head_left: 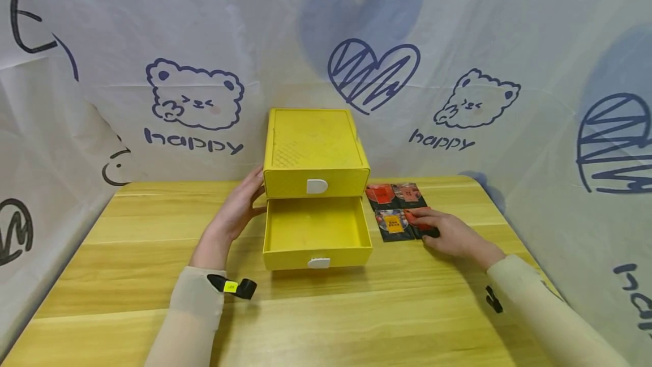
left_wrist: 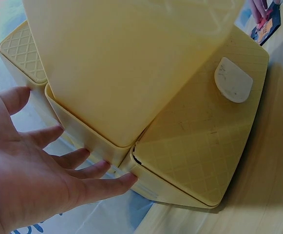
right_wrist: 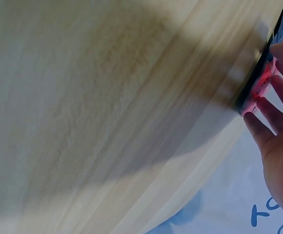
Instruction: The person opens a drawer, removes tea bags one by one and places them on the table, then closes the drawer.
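Observation:
A yellow drawer unit (head_left: 316, 140) stands upright on the table, its middle drawer (head_left: 316, 259) pulled out and holding nothing. My left hand (head_left: 239, 208) rests against the unit's left side, fingers spread and fairly straight in the left wrist view. A lower drawer front (left_wrist: 199, 141) with a white handle (left_wrist: 234, 80) shows there beneath the pulled-out drawer. To the right lie several small flat packets (head_left: 394, 224) with dark and red-orange print, side by side. My right hand (head_left: 453, 235) touches the near right red packet (right_wrist: 262, 83) with extended fingertips, covering part of it.
The light wooden table (head_left: 153, 299) ends at a white cloth (head_left: 285, 27) printed with bears and hearts, hanging behind and at both sides. A black strap with a yellow tag (head_left: 231, 287) is on the left sleeve.

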`<state>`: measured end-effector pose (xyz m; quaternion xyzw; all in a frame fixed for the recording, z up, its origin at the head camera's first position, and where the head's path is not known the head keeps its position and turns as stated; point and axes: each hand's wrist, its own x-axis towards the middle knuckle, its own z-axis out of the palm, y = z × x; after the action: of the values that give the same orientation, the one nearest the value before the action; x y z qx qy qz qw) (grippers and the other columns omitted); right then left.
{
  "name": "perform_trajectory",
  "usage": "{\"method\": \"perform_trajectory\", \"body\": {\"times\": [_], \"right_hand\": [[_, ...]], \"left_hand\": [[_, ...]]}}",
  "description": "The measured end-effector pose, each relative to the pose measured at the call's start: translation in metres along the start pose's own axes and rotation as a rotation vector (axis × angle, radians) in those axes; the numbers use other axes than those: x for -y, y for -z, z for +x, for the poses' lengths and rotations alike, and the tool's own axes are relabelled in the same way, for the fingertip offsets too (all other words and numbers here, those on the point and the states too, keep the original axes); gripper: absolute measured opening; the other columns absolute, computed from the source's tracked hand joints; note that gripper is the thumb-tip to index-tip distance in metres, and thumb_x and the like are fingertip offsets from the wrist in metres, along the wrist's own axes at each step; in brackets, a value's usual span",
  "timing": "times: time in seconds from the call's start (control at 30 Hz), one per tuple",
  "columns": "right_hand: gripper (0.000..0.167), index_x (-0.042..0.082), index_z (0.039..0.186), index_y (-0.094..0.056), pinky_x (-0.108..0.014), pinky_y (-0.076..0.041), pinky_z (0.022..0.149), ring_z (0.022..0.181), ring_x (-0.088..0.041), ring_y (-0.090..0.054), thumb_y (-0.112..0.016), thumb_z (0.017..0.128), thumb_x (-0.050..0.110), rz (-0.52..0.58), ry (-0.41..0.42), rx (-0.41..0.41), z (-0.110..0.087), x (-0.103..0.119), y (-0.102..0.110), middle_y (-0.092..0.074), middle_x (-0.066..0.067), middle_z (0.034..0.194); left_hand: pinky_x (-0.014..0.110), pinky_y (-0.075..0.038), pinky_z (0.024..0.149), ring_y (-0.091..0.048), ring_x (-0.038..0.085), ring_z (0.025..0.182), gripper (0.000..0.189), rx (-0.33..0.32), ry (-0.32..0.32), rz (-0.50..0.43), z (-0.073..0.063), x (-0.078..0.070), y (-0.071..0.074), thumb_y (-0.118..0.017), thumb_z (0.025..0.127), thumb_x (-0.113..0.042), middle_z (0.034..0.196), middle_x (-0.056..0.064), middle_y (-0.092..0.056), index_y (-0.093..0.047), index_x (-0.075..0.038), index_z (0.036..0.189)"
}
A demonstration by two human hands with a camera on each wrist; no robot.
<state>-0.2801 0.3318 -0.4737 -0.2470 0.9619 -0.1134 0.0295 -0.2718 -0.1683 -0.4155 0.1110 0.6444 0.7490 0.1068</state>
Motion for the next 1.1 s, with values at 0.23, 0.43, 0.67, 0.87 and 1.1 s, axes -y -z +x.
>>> {"method": "perform_trajectory", "body": {"times": [0.23,0.43,0.67,0.87,1.1], "right_hand": [[0.055,0.012,0.151,-0.056,-0.064,-0.039,0.112,0.143,-0.047,-0.043,-0.069,0.097,0.019,0.017,-0.05,-0.047,-0.003,0.004,0.003,-0.045,-0.016,0.16],[0.056,0.009,0.152,-0.053,-0.064,-0.042,0.109,0.14,-0.046,-0.047,-0.068,0.098,0.015,0.024,-0.009,-0.173,-0.008,0.015,0.01,-0.047,-0.019,0.157],[0.052,0.004,0.143,-0.061,-0.063,-0.047,0.104,0.132,-0.044,-0.054,-0.075,0.093,0.009,-0.011,0.141,-0.421,-0.009,0.033,0.015,-0.057,-0.019,0.148],[0.053,0.006,0.138,-0.066,-0.058,-0.051,0.1,0.127,-0.037,-0.06,-0.079,0.086,0.005,-0.001,0.257,-0.57,-0.007,0.052,0.02,-0.062,-0.013,0.144],[0.041,0.001,0.129,-0.071,-0.017,-0.036,0.114,0.12,-0.036,-0.064,-0.07,0.089,0.009,0.045,0.427,-0.703,-0.001,0.074,0.025,-0.068,-0.016,0.133]], "left_hand": [[0.071,-0.018,0.119,-0.017,0.033,0.157,0.063,0.003,-0.003,0.004,0.001,-0.001,0.0,-0.034,0.114,-0.043,0.173,0.008,-0.016,-0.014,-0.02,0.169],[0.071,-0.018,0.119,-0.017,0.033,0.157,0.062,0.0,-0.003,0.006,0.0,-0.001,0.0,-0.034,0.114,-0.042,0.173,0.008,-0.016,-0.014,-0.02,0.169],[0.07,-0.018,0.12,-0.017,0.034,0.157,0.063,0.002,-0.003,0.002,-0.001,0.0,0.0,-0.034,0.114,-0.042,0.174,0.007,-0.015,-0.013,-0.02,0.169],[0.07,-0.018,0.12,-0.017,0.034,0.157,0.061,-0.001,-0.001,-0.006,-0.001,0.0,0.0,-0.032,0.114,-0.04,0.173,0.008,-0.016,-0.013,-0.019,0.169],[0.07,-0.018,0.12,-0.017,0.034,0.157,0.061,0.001,-0.006,-0.003,-0.001,0.0,-0.001,-0.032,0.114,-0.04,0.173,0.009,-0.016,-0.013,-0.019,0.169]]}}
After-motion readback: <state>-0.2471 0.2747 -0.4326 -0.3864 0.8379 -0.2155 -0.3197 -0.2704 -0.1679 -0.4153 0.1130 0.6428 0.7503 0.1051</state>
